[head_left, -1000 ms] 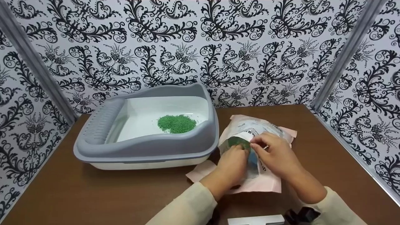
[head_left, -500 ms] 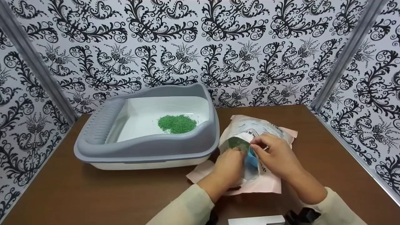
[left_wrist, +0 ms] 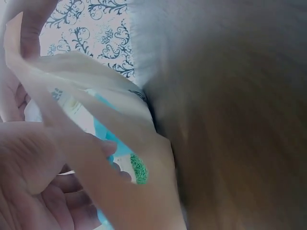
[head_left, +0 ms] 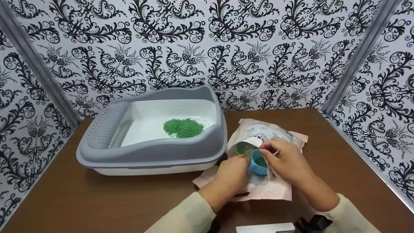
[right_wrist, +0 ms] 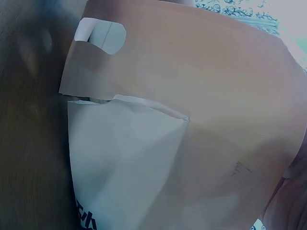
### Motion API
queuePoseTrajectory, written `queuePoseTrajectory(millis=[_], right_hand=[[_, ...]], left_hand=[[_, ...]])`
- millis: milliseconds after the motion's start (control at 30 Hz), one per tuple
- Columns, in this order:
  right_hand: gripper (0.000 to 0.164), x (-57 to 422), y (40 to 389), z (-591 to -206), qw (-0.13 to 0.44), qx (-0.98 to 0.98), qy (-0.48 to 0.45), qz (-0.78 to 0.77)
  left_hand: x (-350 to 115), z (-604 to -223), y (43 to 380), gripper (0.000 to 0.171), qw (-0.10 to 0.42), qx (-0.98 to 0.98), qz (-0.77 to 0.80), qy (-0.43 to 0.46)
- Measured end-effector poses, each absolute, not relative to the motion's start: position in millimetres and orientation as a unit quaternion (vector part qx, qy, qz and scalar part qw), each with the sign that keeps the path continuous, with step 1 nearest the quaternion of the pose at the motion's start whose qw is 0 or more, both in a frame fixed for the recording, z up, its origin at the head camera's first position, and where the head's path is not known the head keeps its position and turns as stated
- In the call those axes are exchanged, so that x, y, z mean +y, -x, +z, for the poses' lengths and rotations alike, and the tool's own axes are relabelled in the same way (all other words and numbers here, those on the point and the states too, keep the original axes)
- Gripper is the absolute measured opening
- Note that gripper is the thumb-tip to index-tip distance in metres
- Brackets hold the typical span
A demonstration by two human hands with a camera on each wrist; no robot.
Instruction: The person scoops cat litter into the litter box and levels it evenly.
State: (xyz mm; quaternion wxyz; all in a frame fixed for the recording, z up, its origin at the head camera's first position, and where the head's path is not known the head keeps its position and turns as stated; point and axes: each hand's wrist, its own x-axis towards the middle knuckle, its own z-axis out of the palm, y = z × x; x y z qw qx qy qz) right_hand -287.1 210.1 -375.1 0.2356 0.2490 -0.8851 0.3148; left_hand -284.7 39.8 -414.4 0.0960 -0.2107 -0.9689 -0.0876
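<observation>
A pink and white bag of green litter pellets lies on the table, its torn mouth facing my hands. My left hand is at this mouth with curled fingers, holding a small blue scoop. Green pellets show inside the scoop's round cup, and its handle is hidden by the hand. In the left wrist view, the left hand is partly behind the bag's edge, near some green pellets. My right hand pinches the bag's right edge between thumb and fingers. The bag fills most of the right wrist view.
A litter box with a grey rim and white base stands left of the bag. A heap of green pellets lies in it. A white flat object and a black object sit at the front edge. Patterned walls enclose the table.
My left hand has drawn back left and down toward me, and the blue scoop has come into view at the bag's mouth. The right hand keeps its pinch on the edge.
</observation>
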Motion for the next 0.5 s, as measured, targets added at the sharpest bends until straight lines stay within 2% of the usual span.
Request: queuePoseTrajectory(millis=[300, 500], right_hand=[[0.008, 210.1, 287.5, -373.7, 0.227, -0.888, -0.249, 0.314], [0.011, 209.2, 286.6, -373.9, 0.213, -0.889, -0.244, 0.325]], left_hand=[[16.2, -414.4, 272.2, 0.006, 0.11, -0.969, -0.082, 0.208], [0.7, -416.1, 263.3, 0.01, 0.136, -0.965, -0.085, 0.21]])
